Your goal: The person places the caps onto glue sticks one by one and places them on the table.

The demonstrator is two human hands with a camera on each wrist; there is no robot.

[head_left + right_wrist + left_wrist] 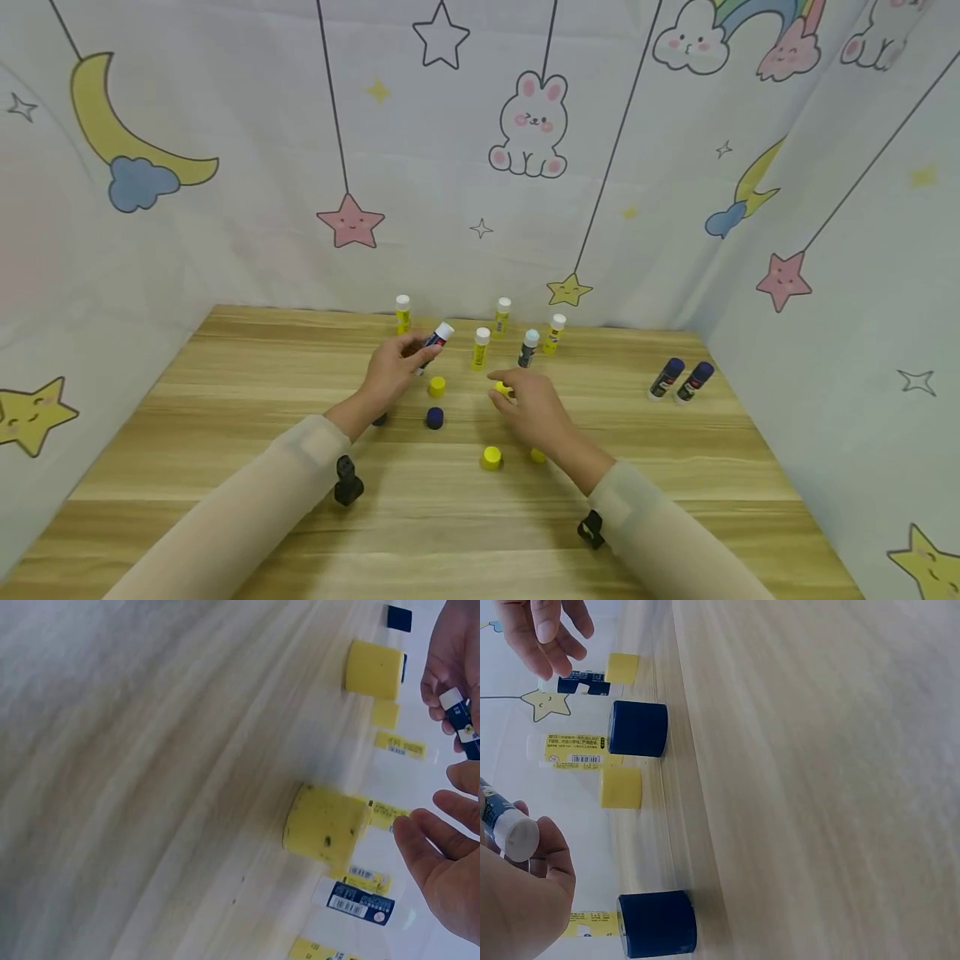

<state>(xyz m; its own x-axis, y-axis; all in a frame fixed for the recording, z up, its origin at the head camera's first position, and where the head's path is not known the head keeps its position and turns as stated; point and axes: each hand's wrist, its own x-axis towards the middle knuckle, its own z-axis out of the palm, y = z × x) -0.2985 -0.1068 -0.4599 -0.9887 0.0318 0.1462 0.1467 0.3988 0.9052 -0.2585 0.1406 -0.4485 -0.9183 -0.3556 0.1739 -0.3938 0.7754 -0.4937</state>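
My left hand [392, 367] grips a dark blue glue stick [435, 339], tilted, its white end uncapped and pointing up and right. In the left wrist view the white end of the stick [517, 836] faces the camera. My right hand [531, 408] hovers with loosely bent fingers and nothing between them, over a yellow cap [503, 388] that it partly covers. Just beyond stand an uncapped blue glue stick [528, 350] and a yellow glue stick [480, 350]. Between the hands lie another yellow cap [437, 387] and a dark blue cap [435, 417].
More uncapped yellow glue sticks [555, 335] stand along the back of the wooden table [420, 533]. Two capped dark blue glue sticks [666, 380] stand at the right. Nearer are a yellow cap [491, 458] and one partly behind the right wrist. A patterned curtain [450, 167] hangs behind.
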